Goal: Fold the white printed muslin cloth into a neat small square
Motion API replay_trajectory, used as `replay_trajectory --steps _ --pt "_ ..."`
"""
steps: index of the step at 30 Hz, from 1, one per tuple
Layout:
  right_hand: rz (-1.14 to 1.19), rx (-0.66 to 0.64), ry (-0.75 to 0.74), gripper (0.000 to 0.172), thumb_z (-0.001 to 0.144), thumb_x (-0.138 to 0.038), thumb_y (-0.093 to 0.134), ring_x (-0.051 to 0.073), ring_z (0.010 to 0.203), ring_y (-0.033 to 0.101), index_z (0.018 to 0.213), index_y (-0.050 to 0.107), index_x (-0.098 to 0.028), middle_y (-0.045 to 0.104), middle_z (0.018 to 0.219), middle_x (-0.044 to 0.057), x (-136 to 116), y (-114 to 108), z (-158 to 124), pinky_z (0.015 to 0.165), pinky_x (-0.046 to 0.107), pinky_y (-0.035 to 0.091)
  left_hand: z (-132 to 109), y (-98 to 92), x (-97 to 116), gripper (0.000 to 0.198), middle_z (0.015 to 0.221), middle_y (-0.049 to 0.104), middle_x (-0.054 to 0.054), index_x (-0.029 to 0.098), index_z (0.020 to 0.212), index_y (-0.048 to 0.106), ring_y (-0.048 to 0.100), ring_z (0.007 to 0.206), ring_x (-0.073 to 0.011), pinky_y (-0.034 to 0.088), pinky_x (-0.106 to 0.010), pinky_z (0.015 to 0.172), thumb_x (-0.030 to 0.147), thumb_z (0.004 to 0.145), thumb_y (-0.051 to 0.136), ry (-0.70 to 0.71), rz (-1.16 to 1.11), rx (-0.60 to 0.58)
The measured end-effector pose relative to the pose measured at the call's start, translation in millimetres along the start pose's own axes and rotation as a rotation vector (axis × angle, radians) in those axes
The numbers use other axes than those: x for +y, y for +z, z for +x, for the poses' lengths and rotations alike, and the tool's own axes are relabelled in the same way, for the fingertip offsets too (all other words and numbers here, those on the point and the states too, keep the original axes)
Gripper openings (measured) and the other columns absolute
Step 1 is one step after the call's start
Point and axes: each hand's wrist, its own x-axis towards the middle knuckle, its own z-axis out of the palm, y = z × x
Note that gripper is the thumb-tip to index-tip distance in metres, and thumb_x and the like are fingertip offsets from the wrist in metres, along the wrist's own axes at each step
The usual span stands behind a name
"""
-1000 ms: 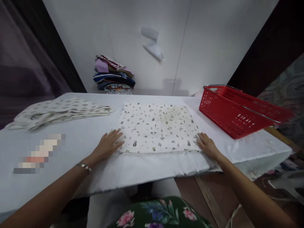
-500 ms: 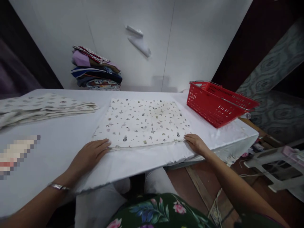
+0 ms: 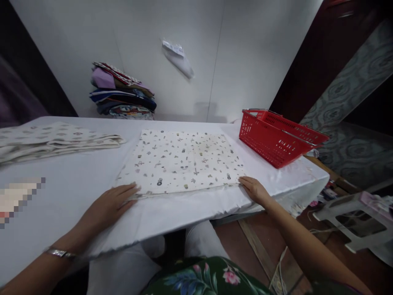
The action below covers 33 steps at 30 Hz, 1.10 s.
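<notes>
Left hand (image 3: 107,207) and right hand (image 3: 254,189), both open and flat, are pressing the cloth's (image 3: 184,159) near corners, pinning it smooth on the table (image 3: 76,180).

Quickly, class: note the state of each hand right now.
Left hand: open, palm down on near left corner of the printed cloth.
Right hand: open, fingers on its near right corner.

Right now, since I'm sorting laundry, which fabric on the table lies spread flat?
The printed cloth in the middle, touched by left hand and right hand; the pale pile at left and colourful stack behind are folded.
</notes>
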Motion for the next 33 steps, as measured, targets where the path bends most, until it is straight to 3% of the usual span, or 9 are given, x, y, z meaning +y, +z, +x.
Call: replay_trajectory --steps 7,14,22,28,33 --pt "-0.058 0.043 -0.073 0.043 0.089 -0.016 0.034 0.022 0.116 0.054 0.123 0.059 -0.020 0.058 0.126 0.010 15 8 -1 0.097 0.042 0.045 0 -19.5 6 0.051 0.129 0.057 -0.003 0.022 0.121 0.060 0.052 0.119 -0.0222 0.042 -0.036 0.102 0.022 0.075 0.037 -0.063 -0.002 -0.073" --pt "-0.143 0.052 -0.087 0.047 0.084 -0.013 0.034 0.022 0.115 0.055 0.125 0.058 -0.017 0.057 0.126 0.012 17 13 9 0.096 0.041 0.046 13 -20.1 20 0.057 0.126 0.059 -0.006 0.021 0.116 0.063 0.053 0.117 -0.0217 0.042 -0.039 0.100 0.004 0.071 0.033 -0.083 0.035 -0.058" --pt "-0.191 0.054 -0.067 0.051 0.080 -0.016 0.034 0.023 0.103 0.062 0.124 0.059 -0.019 0.064 0.116 0.011 24 0 10 0.085 0.037 0.052 12 -37.2 22 0.049 0.110 0.067 -0.009 0.022 0.108 0.066 0.061 0.098 -0.0237 0.045 -0.040 0.087 0.004 0.078 0.032 -0.107 0.141 -0.054" --pt "-0.094 0.109 -0.133 0.049 0.080 -0.017 0.038 0.023 0.102 0.063 0.122 0.061 -0.029 0.064 0.116 0.008 36 20 -9 0.084 0.037 0.054 -6 -21.4 14 0.055 0.122 0.061 -0.006 0.024 0.117 0.062 0.056 0.113 -0.0210 0.043 -0.039 0.096 0.003 0.076 0.032 -0.095 0.104 -0.079" --pt "-0.044 0.054 -0.082 0.050 0.079 -0.017 0.037 0.024 0.106 0.061 0.122 0.061 -0.028 0.059 0.123 0.008 41 30 -17 0.088 0.040 0.052 -13 -37.7 20 0.059 0.134 0.052 -0.002 0.023 0.126 0.057 0.048 0.124 -0.0204 0.036 -0.037 0.106 0.011 0.069 0.042 -0.179 -0.016 -0.186"
